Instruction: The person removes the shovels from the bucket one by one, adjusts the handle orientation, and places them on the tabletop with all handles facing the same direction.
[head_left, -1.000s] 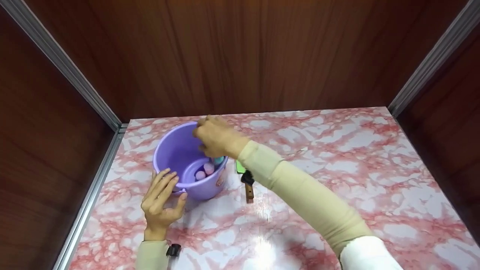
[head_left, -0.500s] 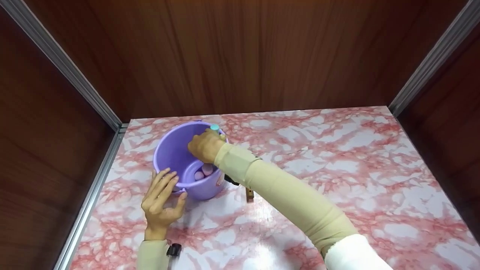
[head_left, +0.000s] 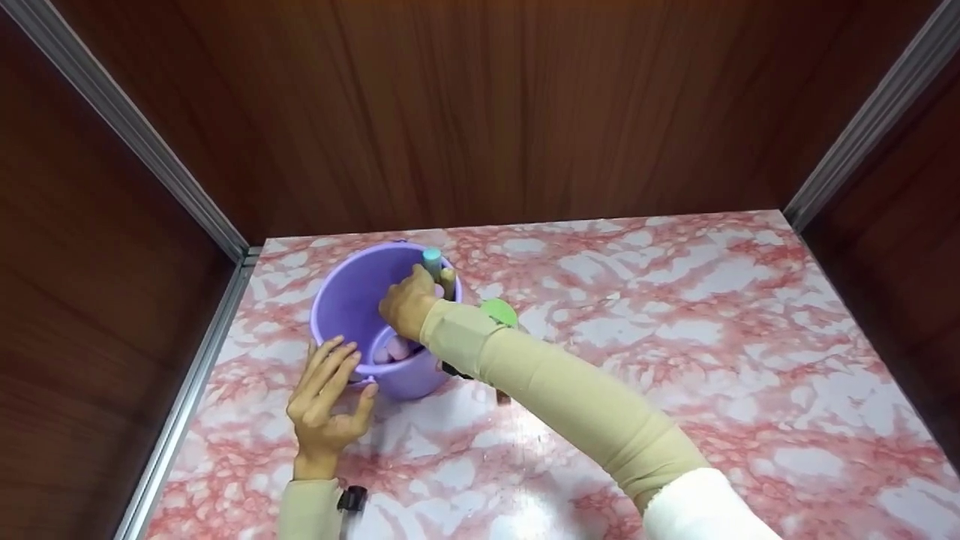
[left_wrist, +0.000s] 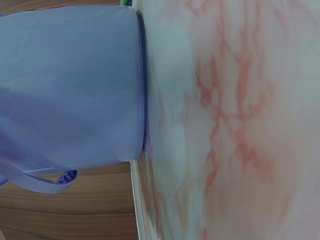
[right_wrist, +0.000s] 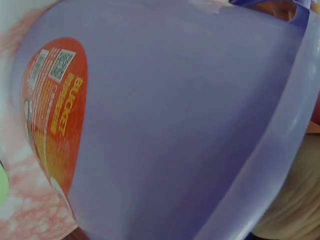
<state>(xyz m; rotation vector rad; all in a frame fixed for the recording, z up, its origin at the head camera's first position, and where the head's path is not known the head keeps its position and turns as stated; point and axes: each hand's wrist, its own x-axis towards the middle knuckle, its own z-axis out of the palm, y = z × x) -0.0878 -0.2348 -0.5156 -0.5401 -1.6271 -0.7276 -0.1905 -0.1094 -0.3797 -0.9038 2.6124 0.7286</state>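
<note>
A purple bucket (head_left: 411,382) stands on the left of the tabletop. My left hand (head_left: 322,420) rests on its near-left rim, fingers extended over the edge and thumb outside. My right hand (head_left: 409,304) reaches over the right rim into the bucket; its fingertips are hidden, so what it holds cannot be told. Beside it, a teal-topped cylinder (head_left: 432,261) and a tan-ended stick (head_left: 448,279) lean on the inner wall. Pinkish rounded pieces (head_left: 394,349) lie lower inside. Both wrist views show the bucket's outer wall (left_wrist: 70,85), with an orange label (right_wrist: 55,110) in the right one.
A green round-edged thing (head_left: 499,311) lies right of the bucket, partly behind my right forearm. The end of a brown piece (head_left: 503,397) shows below the sleeve. Dark wood-grain panels (head_left: 510,112) enclose the marbled red-and-white tabletop (head_left: 675,330) at the back and sides.
My right hand has moved from above the right rim down into the bucket. The teal-topped cylinder now stands against the far-right wall, and the pinkish pieces have shifted slightly left. My left hand stays put.
</note>
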